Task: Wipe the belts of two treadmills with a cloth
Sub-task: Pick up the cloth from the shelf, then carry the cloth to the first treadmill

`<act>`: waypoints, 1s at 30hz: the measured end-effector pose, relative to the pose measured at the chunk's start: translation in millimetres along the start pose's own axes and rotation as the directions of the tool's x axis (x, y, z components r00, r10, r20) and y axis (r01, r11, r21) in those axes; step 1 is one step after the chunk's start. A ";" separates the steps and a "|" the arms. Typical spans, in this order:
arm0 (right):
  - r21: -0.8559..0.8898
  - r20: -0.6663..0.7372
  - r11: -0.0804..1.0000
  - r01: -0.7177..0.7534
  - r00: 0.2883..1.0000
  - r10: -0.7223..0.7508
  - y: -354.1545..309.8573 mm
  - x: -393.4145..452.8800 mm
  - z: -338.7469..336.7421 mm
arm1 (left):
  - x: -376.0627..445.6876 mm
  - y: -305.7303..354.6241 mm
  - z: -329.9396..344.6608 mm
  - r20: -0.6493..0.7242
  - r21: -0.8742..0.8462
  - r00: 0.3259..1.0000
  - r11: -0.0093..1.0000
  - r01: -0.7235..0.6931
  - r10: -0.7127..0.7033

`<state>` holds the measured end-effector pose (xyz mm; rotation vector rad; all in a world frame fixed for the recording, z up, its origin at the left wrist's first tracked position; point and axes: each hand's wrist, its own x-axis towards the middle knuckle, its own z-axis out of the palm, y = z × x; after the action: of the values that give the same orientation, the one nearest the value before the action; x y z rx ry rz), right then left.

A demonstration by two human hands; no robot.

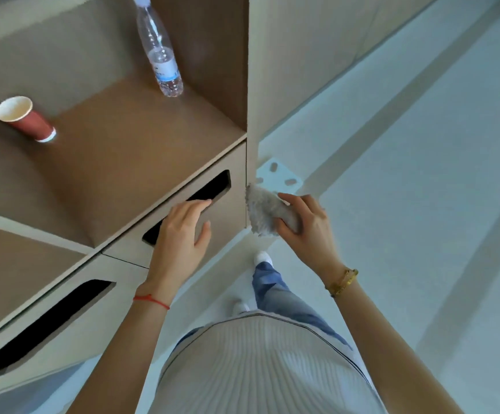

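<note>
1. The person stood beside a brown cabinet (117, 138) with an open shelf above two drawer fronts. Everything below is placed against that cabinet.
2. The right hand (305, 225) held a grey fluffy cloth (265, 212), fingers and thumb curled round its near end. The cloth's free end pointed toward the cabinet's right front corner and lay just beside it. Its long axis ran from the palm toward that corner.
3. The left hand (183, 231) lay flat against the right-hand drawer front (221, 222). Its fingers were straight and their tips reached the edge of the dark handle slot (212, 189). It grasped nothing, and whether the fingertips hooked into the slot could not be told.
4. No treadmill or belt was in view, so the surfaces to be wiped lay somewhere away from the cabinet. I judged the wiping not yet begun.
5. The cloth was already in the right hand, on the side away from the cabinet and over the pale floor (407, 204). That hand seemed better placed to carry the cloth off toward the machines, while the left would first need to come away from the drawer.
6. On the cabinet's shelf a red paper cup (26, 119) stood at the left and a clear plastic water bottle (159, 52) near the back right corner, well apart from both hands.
</note>
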<state>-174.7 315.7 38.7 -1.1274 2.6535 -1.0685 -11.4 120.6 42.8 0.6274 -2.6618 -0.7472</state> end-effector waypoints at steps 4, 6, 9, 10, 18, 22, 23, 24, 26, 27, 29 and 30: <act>-0.028 -0.103 0.988 -0.152 0.984 0.148 11.4 -51.8 -25.8 | -6.7 30.0 12.6 0.118 -0.037 0.988 0.995 -0.091 0.095; -0.028 -0.151 0.975 -0.222 0.965 0.215 18.7 -74.3 -39.3 | -6.3 47.5 21.1 0.169 -0.048 0.973 0.988 -0.149 0.155; -0.005 -0.229 0.942 -0.334 0.918 0.325 32.7 -106.1 -59.9 | -4.1 77.3 36.4 0.234 -0.059 0.941 0.970 -0.237 0.245; 0.005 -0.252 0.930 -0.368 0.899 0.357 37.7 -116.0 -67.2 | -3.1 88.4 42.5 0.251 -0.069 0.927 0.961 -0.269 0.278; 0.067 -0.425 0.813 -0.579 0.721 0.548 94.1 -210.3 -148.7 | 4.9 205.2 116.9 0.329 -0.183 0.799 0.864 -0.470 0.504; 0.090 -0.496 0.750 -0.656 0.623 0.605 128.2 -268.6 -201.2 | -2.3 277.2 164.0 0.346 -0.229 0.732 0.810 -0.540 0.587; 0.098 -0.508 0.735 -0.671 0.601 0.617 137.5 -283.4 -214.3 | -5.3 295.6 176.9 0.352 -0.242 0.714 0.796 -0.555 0.605; 0.104 -0.518 0.721 -0.685 0.581 0.628 147.0 -298.1 -226.5 | -8.7 313.3 189.3 0.358 -0.255 0.695 0.781 -0.570 0.624; 0.116 -0.540 0.694 -0.711 0.541 0.645 165.6 -326.1 -249.6 | -16.9 347.4 212.5 0.365 -0.278 0.656 0.749 -0.601 0.661; 0.130 -0.551 0.678 -0.724 0.516 0.656 174.5 -339.1 -260.8 | -21.7 363.8 223.2 0.367 -0.293 0.637 0.734 -0.612 0.678; 0.161 -0.577 0.647 -0.745 0.461 0.674 192.0 -362.0 -280.7 | -29.9 394.8 243.6 0.373 -0.320 0.599 0.704 -0.634 0.709; 0.174 -0.594 0.633 -0.755 0.432 0.679 200.3 -372.6 -289.4 | -33.7 409.6 253.5 0.380 -0.330 0.581 0.692 -0.642 0.720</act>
<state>-115.3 824.4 59.4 0.5692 3.1255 -1.1818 -216.9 557.4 55.2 -0.7428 -2.8608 -0.9269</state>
